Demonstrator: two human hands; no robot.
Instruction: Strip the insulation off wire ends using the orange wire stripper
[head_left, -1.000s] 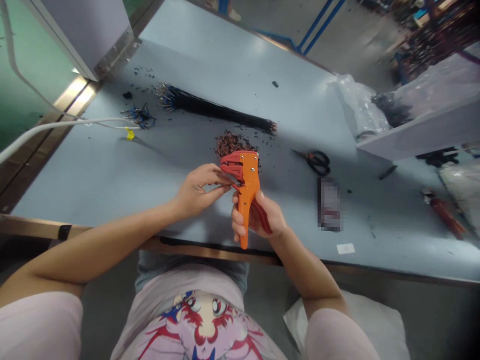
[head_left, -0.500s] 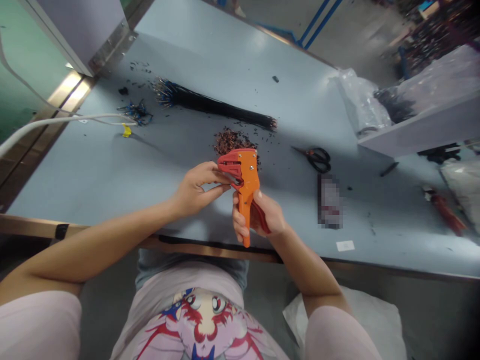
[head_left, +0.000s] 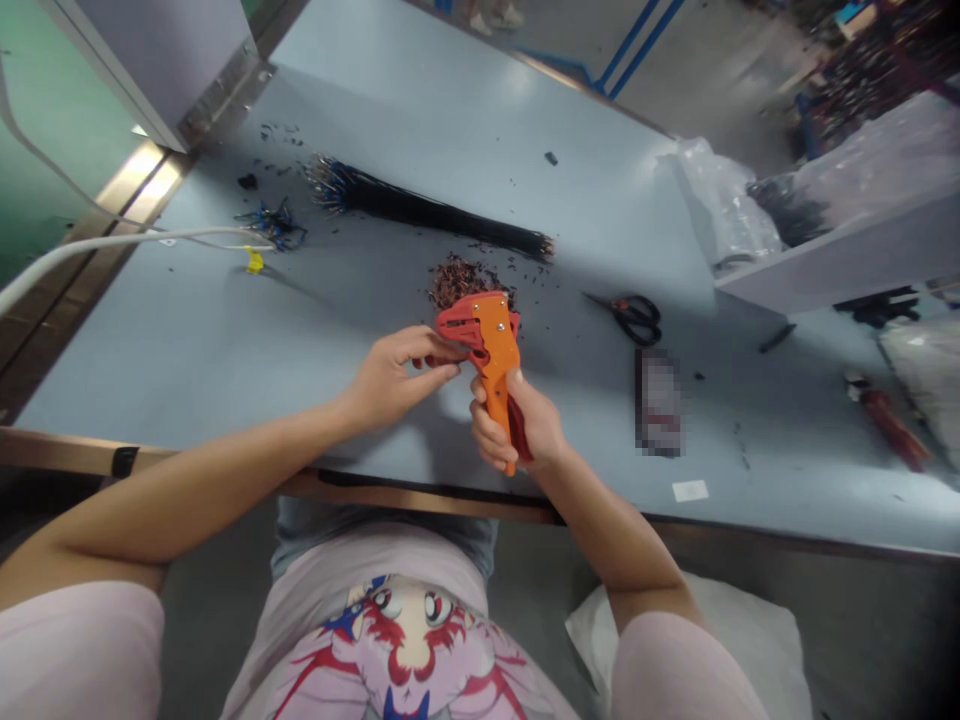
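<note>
Right hand clenching an orange wire stripper by its handles, left hand pinching beside its jaws, pinched item too small to tell

Wire stripper: orange body, red jaws. Wire bundle: black, blue toward splayed end. Scissors: black loops. Shirt: pale pink, red-and-blue cartoon print. Workbench: pale blue-grey.

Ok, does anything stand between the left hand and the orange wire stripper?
Nothing visible does. The left hand reaches right up to the red head of the orange-and-red wire stripper, which the right hand grips. Any thin wire there is too small to tell.
</note>
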